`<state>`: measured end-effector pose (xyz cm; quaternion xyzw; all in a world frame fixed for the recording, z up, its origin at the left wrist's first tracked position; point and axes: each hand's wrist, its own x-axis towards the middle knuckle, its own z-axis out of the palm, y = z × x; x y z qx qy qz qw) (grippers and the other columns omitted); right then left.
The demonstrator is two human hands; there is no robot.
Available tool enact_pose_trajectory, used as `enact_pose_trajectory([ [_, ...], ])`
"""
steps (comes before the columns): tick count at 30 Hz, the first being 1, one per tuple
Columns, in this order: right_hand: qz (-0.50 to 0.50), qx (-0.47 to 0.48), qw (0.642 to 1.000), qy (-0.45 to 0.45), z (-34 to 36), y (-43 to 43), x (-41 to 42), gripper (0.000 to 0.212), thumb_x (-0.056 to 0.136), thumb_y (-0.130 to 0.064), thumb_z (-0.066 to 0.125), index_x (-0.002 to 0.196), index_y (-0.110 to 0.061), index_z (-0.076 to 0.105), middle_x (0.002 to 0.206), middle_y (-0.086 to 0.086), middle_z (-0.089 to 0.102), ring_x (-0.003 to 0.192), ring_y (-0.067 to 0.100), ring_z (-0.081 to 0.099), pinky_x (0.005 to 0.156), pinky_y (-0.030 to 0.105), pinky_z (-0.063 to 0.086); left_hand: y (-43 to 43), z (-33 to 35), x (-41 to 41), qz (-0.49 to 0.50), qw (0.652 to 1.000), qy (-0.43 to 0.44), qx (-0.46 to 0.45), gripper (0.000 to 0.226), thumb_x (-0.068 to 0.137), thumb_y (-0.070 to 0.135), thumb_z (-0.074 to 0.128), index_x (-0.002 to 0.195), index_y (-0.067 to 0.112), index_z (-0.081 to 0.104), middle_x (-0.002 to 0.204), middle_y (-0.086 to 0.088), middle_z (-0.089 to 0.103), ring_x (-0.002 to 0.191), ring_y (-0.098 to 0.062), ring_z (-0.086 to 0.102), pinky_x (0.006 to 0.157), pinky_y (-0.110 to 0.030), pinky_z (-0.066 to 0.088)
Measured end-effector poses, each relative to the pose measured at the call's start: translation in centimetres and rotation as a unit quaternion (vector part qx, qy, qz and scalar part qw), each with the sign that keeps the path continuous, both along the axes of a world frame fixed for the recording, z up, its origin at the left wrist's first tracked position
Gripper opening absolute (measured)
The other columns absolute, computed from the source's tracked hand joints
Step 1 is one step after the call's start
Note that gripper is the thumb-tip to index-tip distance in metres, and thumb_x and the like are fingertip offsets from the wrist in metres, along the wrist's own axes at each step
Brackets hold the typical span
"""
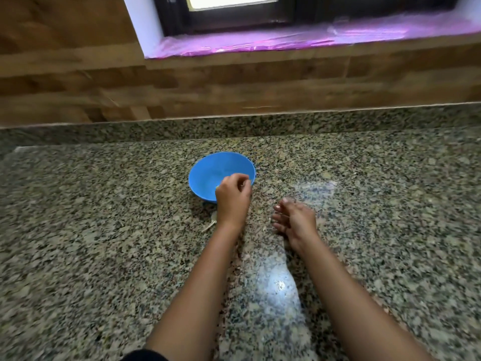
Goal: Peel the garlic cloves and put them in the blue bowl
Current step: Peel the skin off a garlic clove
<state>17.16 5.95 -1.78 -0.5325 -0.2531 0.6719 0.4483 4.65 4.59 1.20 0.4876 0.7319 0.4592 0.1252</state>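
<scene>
A blue bowl (208, 173) stands on the granite counter, just left of centre. My left hand (232, 196) hovers over the bowl's near right rim with its fingers curled. It pinches a small pale thing that looks like a garlic clove (244, 184), mostly hidden by the fingers. To the right, my right hand (295, 220) is low over the counter with relaxed fingers pointing left, motion-blurred and holding nothing. I cannot make out anything inside the bowl.
A scrap of pale garlic skin with a stem (211, 223) lies on the speckled granite counter (104, 230) just left of my left wrist. A wood-look backsplash (234, 84) rises behind, under a window sill covered in pink film (286, 40).
</scene>
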Motion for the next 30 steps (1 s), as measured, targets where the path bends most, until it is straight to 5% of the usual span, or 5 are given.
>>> enact_pose_trajectory([
  [5, 0.039, -0.011, 0.999, -0.025, -0.2, 0.0, -0.5, 0.016, 0.094, -0.016, 0.054, 0.096, -0.002, 0.062, 0.079, 0.009, 0.065, 0.061, 0.018, 0.058, 0.054, 0.028, 0.046, 0.7, 1.2, -2.6, 0.038, 0.998, -0.047, -0.032, 0.032, 0.092, 0.017, 0.059, 0.121, 0.002, 0.060, 0.117, -0.011, 0.064, 0.100, -0.019, 0.062, 0.086, -0.024, 0.046],
  [12, 0.066, 0.023, 0.997, -0.032, -0.2, -0.3, -1.6, 0.017, 0.096, -0.002, 0.044, 0.104, -0.002, 0.059, 0.081, 0.009, 0.061, 0.058, 0.015, 0.055, 0.046, 0.023, 0.047, -5.4, -0.8, -2.6, 0.023, 0.996, -0.080, -0.013, 0.012, 0.089, 0.018, 0.063, 0.096, 0.011, 0.069, 0.090, -0.002, 0.069, 0.079, -0.008, 0.061, 0.076, -0.023, 0.051],
  [17, 0.098, 0.035, 0.994, -0.037, -0.8, -1.6, -1.8, 0.008, 0.094, -0.006, 0.052, 0.094, -0.002, 0.059, 0.069, 0.007, 0.057, 0.050, 0.013, 0.050, 0.041, 0.022, 0.045, -8.3, -4.7, -2.6, -0.035, 0.979, -0.006, -0.199, 0.023, 0.082, 0.022, 0.071, 0.100, 0.007, 0.070, 0.098, -0.007, 0.069, 0.086, -0.016, 0.063, 0.079, -0.023, 0.047],
  [24, 0.180, 0.074, 0.973, -0.124, -0.7, -3.0, -1.6, 0.013, 0.091, -0.013, 0.060, 0.083, -0.003, 0.058, 0.065, 0.008, 0.057, 0.046, 0.014, 0.052, 0.043, 0.026, 0.049, -8.2, -4.6, -2.1, -0.054, 0.971, 0.079, -0.221, 0.014, 0.083, 0.011, 0.064, 0.095, 0.007, 0.069, 0.100, -0.007, 0.068, 0.092, -0.018, 0.060, 0.083, -0.022, 0.040],
  [30, 0.318, 0.076, 0.926, -0.190, 0.3, -4.7, -1.2, 0.014, 0.089, 0.002, 0.057, 0.103, 0.004, 0.059, 0.078, 0.013, 0.062, 0.061, 0.019, 0.058, 0.049, 0.023, 0.052, -8.1, -5.0, -1.6, -0.050, 0.979, -0.075, -0.180, 0.014, 0.079, 0.008, 0.068, 0.080, 0.016, 0.056, 0.082, 0.001, 0.060, 0.074, -0.013, 0.055, 0.063, -0.022, 0.043],
])
